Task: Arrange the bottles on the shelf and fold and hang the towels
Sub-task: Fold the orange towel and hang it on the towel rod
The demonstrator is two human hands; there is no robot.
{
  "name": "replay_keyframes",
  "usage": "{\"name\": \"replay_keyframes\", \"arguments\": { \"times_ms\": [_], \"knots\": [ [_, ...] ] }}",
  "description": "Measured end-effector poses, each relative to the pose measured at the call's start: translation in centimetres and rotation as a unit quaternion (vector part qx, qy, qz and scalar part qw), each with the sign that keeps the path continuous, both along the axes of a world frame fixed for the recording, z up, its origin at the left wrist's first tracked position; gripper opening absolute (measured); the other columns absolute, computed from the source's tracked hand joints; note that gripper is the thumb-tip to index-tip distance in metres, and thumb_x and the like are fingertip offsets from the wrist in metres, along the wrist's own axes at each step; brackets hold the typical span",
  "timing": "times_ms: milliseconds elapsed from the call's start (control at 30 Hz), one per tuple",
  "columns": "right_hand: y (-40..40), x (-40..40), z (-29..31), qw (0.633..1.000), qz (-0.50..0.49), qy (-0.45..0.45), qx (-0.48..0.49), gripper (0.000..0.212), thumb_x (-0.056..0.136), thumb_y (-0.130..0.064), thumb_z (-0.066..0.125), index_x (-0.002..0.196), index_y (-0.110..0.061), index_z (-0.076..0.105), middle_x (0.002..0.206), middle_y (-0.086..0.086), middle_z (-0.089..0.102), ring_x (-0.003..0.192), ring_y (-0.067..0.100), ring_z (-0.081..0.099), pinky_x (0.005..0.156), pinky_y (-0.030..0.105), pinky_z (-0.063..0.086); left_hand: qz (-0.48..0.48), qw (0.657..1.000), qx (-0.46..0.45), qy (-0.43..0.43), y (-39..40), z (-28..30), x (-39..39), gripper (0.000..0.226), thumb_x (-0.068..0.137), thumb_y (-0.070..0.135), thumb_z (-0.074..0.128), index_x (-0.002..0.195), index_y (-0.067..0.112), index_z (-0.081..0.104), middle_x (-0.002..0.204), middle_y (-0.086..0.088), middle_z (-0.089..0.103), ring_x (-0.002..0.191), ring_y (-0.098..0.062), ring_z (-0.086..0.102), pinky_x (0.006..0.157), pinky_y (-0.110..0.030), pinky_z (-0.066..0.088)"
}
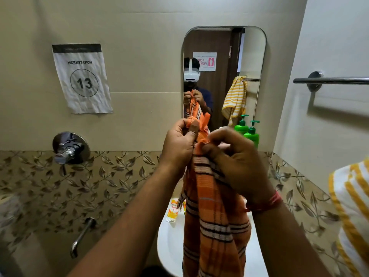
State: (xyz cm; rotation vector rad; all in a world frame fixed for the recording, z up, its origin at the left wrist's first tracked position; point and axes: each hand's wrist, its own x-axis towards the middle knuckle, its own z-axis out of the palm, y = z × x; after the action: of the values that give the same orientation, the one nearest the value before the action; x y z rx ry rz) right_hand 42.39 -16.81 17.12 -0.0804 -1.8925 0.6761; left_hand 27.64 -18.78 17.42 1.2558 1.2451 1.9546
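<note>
An orange towel (213, 220) with dark and white stripes hangs down in front of me over the white sink (169, 246). My left hand (179, 144) pinches its top edge on the left. My right hand (235, 158) pinches the top edge just to the right, close beside the left. A green pump bottle (252, 133) stands below the mirror (224, 76), and its reflection shows beside it. A yellow-and-white striped towel (351, 206) hangs at the right edge. A chrome towel bar (331, 80) on the right wall is bare.
A small orange-and-white sachet or tube (173, 211) lies on the sink rim. A chrome wall valve (69, 147) and spout (81, 236) sit at the left. A paper sign marked 13 (81, 78) is taped to the wall.
</note>
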Motion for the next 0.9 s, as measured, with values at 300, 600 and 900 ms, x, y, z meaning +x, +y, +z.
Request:
{"name": "replay_keyframes", "arguments": {
  "times_ms": [300,600,900],
  "knots": [
    [2.0,-1.6,-0.9,0.972,-0.231,0.016,0.039,0.009,0.092,-0.023,0.069,0.090,-0.017,0.063,0.082,-0.006,0.063,0.074,0.009,0.062,0.064,0.034,0.057,-0.080,0.996,-0.005,-0.036,0.0,-0.9,0.2,0.011,0.096,0.011,0.061,0.101,0.011,0.070,0.102,-0.013,0.073,0.094,-0.029,0.071,0.074,-0.035,0.058],
    [2.1,-2.2,-0.9,0.961,-0.275,0.023,0.005,0.015,0.089,-0.025,0.070,0.087,-0.018,0.057,0.076,-0.005,0.060,0.067,0.009,0.060,0.055,0.029,0.053,-0.099,0.994,0.008,-0.044,-1.1,-1.4,0.1,0.029,0.092,0.024,0.063,0.113,0.005,0.068,0.114,-0.021,0.070,0.107,-0.035,0.069,0.086,-0.041,0.059],
    [1.8,-0.3,-1.5,0.978,-0.024,-0.124,-0.164,0.025,0.087,-0.036,0.069,0.098,-0.014,0.063,0.087,0.014,0.070,0.077,0.032,0.070,0.069,0.055,0.059,0.003,0.995,0.031,-0.090,-1.6,-0.1,-0.6,0.013,0.101,0.011,0.054,0.109,0.014,0.065,0.082,-0.003,0.076,0.078,-0.022,0.075,0.069,-0.036,0.061]
  ]
}}
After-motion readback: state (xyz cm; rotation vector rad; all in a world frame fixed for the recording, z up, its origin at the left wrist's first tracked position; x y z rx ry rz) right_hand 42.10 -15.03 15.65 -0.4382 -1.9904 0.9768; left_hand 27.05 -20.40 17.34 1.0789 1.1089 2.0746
